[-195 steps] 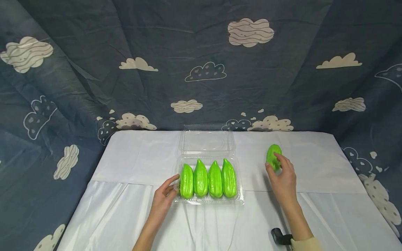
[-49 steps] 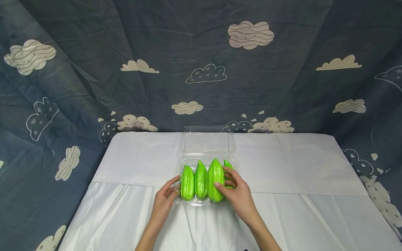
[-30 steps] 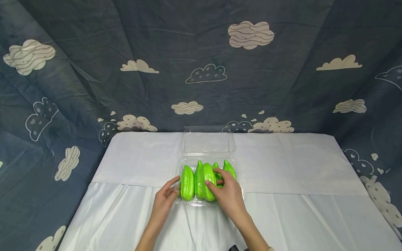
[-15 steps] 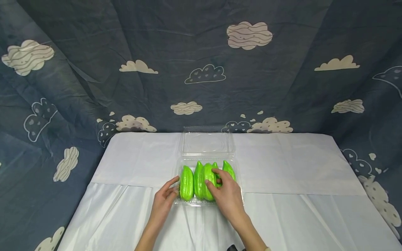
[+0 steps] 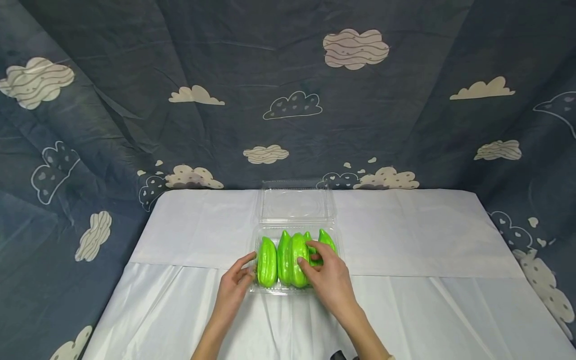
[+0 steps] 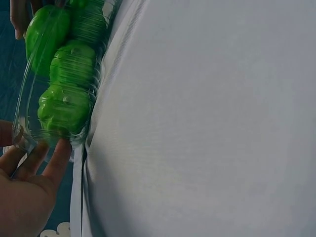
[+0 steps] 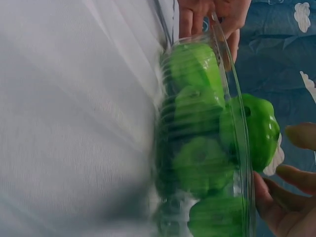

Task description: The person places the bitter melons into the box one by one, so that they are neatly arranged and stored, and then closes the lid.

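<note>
A clear plastic clamshell container (image 5: pixel 281 292) lies on the white cloth, its lid (image 5: pixel 296 205) flipped open toward the back. Inside, several glossy green, ridged bitter melons (image 5: pixel 267 262) stand in a row, pointed ends away. One more bitter melon (image 5: pixel 298 260) rests on top between two of the row, as the right wrist view shows from the end. My right hand (image 5: pixel 335 285) is just right of it, thumb and fingers spread, a small gap between the fingertips (image 7: pixel 294 136) and the melon. My left hand (image 5: pixel 233 287) pinches the container's left rim, fingers against its end wall.
White cloth (image 5: pixel 418 240) covers the table, with a seam running across it. A dark blue curtain (image 5: pixel 216 135) printed with clouds hangs behind and at both sides. A black object (image 5: pixel 337 355) shows by my right wrist at the bottom edge.
My right hand has brought the last bitter melon from the cloth at right onto the others in the container, then loosened and shifted slightly right. My left hand has stayed at the rim.
</note>
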### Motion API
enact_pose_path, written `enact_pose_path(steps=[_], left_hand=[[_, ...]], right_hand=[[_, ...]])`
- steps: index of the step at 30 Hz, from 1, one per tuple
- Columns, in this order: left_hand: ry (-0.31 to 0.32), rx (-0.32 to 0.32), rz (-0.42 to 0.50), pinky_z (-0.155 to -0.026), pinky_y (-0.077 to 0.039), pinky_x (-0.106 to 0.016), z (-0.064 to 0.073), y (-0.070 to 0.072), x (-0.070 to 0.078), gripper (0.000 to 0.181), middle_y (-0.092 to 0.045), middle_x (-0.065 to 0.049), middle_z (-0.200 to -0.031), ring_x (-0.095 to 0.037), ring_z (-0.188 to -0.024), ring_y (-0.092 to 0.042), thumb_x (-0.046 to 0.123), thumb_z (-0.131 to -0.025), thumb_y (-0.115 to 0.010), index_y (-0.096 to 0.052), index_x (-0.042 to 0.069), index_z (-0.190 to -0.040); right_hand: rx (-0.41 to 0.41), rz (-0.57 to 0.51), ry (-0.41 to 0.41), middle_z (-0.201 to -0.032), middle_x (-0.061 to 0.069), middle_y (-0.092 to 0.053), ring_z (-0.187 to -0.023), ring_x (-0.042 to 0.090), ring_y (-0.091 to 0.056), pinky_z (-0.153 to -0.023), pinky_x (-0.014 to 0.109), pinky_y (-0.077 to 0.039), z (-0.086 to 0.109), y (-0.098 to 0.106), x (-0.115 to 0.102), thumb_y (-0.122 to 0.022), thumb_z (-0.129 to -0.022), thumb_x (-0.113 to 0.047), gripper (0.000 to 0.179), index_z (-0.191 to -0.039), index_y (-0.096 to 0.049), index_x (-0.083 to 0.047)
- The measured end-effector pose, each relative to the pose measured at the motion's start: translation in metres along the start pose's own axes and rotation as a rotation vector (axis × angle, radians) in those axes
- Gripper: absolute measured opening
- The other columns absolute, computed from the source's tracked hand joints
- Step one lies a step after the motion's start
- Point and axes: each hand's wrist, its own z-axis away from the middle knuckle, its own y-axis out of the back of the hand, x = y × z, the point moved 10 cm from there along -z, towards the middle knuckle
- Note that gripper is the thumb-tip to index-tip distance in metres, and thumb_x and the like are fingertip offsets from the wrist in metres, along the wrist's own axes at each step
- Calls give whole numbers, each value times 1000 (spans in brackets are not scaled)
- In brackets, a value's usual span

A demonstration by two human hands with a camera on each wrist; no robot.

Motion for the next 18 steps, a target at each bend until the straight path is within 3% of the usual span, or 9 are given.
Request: enact_pose_path(steps=[6,12,18], left_hand=[[-7,-7,2,-92,-46,-33,-1,0,1,47,-58,-13,-134,-28,-115,-61,-1,-91,-57,-58,12,-136],[-25,-3,-11,-86,-49,-29,-2,2,3,46,-62,-14,-128,-28,-112,-62,-4,-91,-56,-60,10,-134],[-51,11,-43,-88,-49,-30,-6,3,8,40,-67,-17,-117,-30,-111,-63,-2,-93,-56,-61,8,-131]], right_hand=[[42,-26,63,-99,5,-64,-78,14,-64,-65,28,-54,-6,14,2,-74,-89,-22,43,-129,-62,-13],[79,-72,172,-108,6,-65,-83,15,-65,-71,29,-55,-14,27,8,-72,-91,-16,39,-128,-61,-15],[122,-28,240,-114,6,-64,-90,18,-64,-75,35,-54,-23,40,15,-69,-93,-15,36,-128,-60,-11]])
